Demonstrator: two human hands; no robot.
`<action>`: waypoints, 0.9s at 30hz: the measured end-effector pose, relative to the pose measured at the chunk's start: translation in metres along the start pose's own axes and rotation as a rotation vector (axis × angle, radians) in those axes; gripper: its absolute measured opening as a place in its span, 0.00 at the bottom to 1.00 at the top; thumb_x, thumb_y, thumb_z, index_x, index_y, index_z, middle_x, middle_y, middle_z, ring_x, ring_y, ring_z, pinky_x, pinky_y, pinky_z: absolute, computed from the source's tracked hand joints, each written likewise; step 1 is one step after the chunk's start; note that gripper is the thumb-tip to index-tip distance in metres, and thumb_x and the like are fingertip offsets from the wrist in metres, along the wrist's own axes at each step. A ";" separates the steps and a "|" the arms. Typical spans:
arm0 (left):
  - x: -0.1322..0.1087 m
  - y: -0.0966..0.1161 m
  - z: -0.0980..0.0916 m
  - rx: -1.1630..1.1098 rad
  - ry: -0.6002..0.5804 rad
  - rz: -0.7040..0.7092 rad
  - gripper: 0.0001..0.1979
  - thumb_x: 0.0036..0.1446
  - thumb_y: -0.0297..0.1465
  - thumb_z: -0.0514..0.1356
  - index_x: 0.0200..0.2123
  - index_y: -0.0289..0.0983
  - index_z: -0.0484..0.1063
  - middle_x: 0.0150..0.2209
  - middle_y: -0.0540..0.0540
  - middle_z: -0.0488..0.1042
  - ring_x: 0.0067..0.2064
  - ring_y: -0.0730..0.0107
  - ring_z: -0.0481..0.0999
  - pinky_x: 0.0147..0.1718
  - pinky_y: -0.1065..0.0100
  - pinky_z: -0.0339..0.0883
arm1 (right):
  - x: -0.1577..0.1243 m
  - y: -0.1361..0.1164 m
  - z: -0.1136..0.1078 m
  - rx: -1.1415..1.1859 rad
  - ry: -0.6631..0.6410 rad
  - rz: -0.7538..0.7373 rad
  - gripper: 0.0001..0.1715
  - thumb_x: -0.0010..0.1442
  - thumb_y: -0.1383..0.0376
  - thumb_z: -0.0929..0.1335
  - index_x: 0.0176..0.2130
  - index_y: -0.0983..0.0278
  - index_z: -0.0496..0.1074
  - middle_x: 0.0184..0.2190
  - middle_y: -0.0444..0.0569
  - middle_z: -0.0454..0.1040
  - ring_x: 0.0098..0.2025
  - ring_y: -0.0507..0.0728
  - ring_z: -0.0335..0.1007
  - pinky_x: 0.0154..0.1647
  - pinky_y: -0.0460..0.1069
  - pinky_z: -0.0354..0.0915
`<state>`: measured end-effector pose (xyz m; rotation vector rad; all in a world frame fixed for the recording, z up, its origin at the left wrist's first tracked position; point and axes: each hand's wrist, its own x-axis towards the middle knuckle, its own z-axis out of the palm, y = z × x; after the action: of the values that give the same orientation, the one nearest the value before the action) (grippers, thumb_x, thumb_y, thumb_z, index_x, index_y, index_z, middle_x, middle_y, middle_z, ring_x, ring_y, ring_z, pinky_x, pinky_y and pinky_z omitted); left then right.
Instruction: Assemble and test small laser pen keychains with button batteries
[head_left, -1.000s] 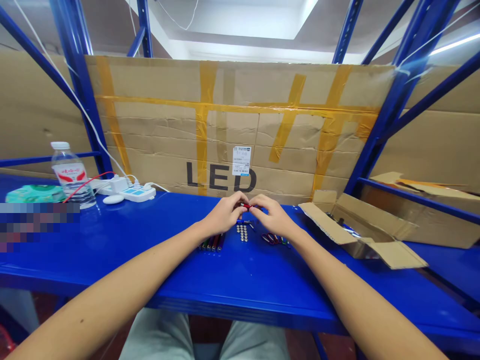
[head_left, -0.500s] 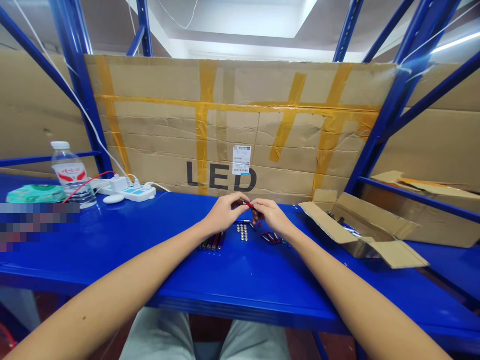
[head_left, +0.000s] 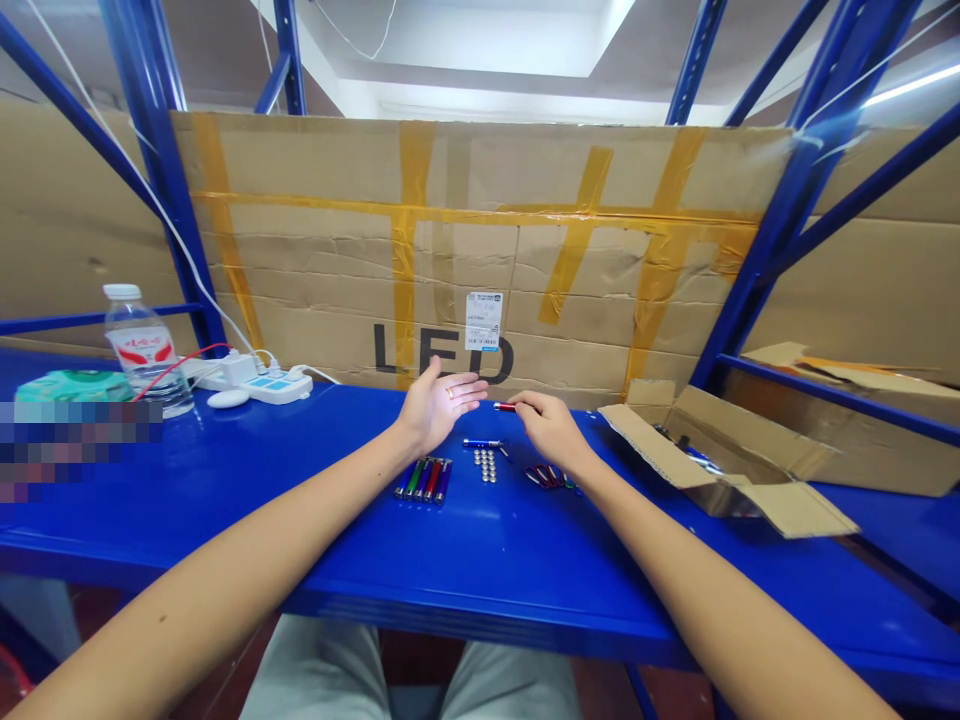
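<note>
My left hand [head_left: 442,402] is open, palm up with fingers stretched out, and a small ring-like gold thing shows on one finger. In my right hand [head_left: 550,425] a small red metal tube [head_left: 505,407] is pinched, its end pointing left toward the left fingertips. Below the hands a blue metal tube [head_left: 484,443] lies on the blue table. Just under it sit several small silver round pieces [head_left: 486,466] in rows. Several coloured tubes [head_left: 425,481] lie side by side near my left wrist. By my right wrist is a cluster of red and dark clips [head_left: 547,477].
An open cardboard box [head_left: 720,450] with metal items inside stands at the right. On the left are a water bottle [head_left: 150,350], a green packet [head_left: 71,388] and a white power strip [head_left: 274,382]. A large cardboard sheet [head_left: 322,270] rises behind the table.
My left hand has let go of the red piece, moved left and opened with its palm up. The right hand has shifted slightly right, still holding the red tube.
</note>
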<state>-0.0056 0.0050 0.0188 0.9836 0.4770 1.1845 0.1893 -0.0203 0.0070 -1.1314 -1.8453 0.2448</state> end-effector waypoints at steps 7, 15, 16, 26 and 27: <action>0.001 -0.002 -0.001 0.014 -0.011 0.001 0.32 0.63 0.50 0.45 0.47 0.26 0.72 0.45 0.30 0.76 0.48 0.55 0.76 0.44 0.61 0.70 | -0.001 -0.001 0.002 -0.012 0.005 -0.078 0.15 0.59 0.69 0.60 0.32 0.63 0.76 0.36 0.50 0.80 0.40 0.59 0.74 0.44 0.52 0.65; 0.000 -0.007 -0.001 0.049 -0.014 -0.006 0.32 0.65 0.49 0.44 0.44 0.25 0.73 0.45 0.29 0.76 0.47 0.57 0.76 0.44 0.63 0.69 | -0.003 -0.002 0.004 -0.057 -0.019 -0.076 0.16 0.60 0.69 0.60 0.34 0.64 0.76 0.38 0.52 0.79 0.43 0.59 0.73 0.46 0.53 0.64; 0.000 -0.007 0.000 0.050 -0.013 -0.009 0.32 0.65 0.49 0.44 0.44 0.25 0.73 0.45 0.29 0.76 0.46 0.57 0.77 0.45 0.63 0.69 | -0.003 -0.002 0.004 -0.058 -0.016 -0.079 0.16 0.60 0.69 0.60 0.34 0.64 0.76 0.38 0.52 0.79 0.43 0.59 0.73 0.46 0.53 0.64; -0.002 -0.005 0.004 0.046 -0.008 -0.023 0.33 0.66 0.48 0.42 0.43 0.24 0.73 0.44 0.29 0.77 0.43 0.58 0.77 0.44 0.64 0.69 | -0.002 -0.001 0.003 -0.073 0.006 -0.090 0.16 0.61 0.69 0.60 0.35 0.64 0.76 0.38 0.52 0.79 0.43 0.58 0.73 0.45 0.51 0.64; -0.002 -0.005 0.004 0.047 -0.003 -0.023 0.33 0.66 0.48 0.42 0.43 0.24 0.73 0.44 0.29 0.77 0.43 0.58 0.78 0.44 0.63 0.69 | -0.002 -0.002 0.002 -0.078 0.005 -0.084 0.16 0.61 0.69 0.60 0.35 0.64 0.76 0.38 0.52 0.79 0.43 0.58 0.73 0.45 0.50 0.64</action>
<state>-0.0008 0.0010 0.0164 1.0175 0.5148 1.1555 0.1867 -0.0222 0.0054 -1.1034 -1.9070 0.1232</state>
